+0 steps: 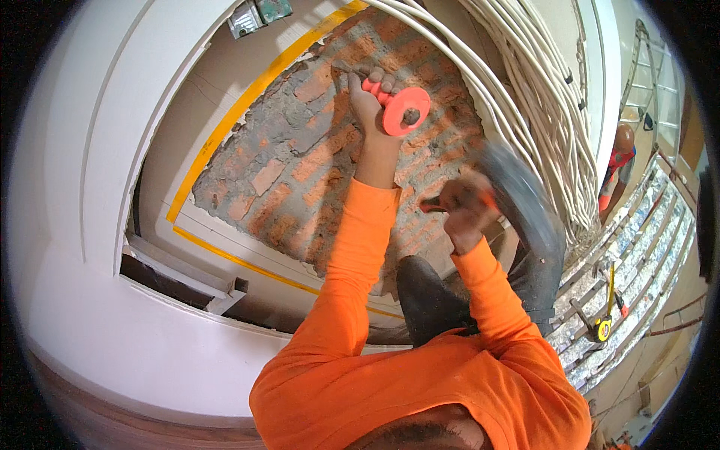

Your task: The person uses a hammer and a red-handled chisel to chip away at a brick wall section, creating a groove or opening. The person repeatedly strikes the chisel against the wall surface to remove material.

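One left hand (373,96), one right hand (466,204), two orange sleeves (358,244), one red-guarded tool (395,112) and one blurred dark tool (433,205) are seen. One yellow tape measure (602,330), one slatted platform (637,255), one ladder (634,64), one other person (619,159) and two yellow strips (227,120) are counted. The white cables (551,112) and bricks (266,178) are massed too densely to be numbered exactly, though many of each are shown.

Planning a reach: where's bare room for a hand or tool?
Brick between the left hand and yellow strip looks passable. Upper slats, above the tape measure, seem free. Crowded: the cable bundle and around the tape measure.
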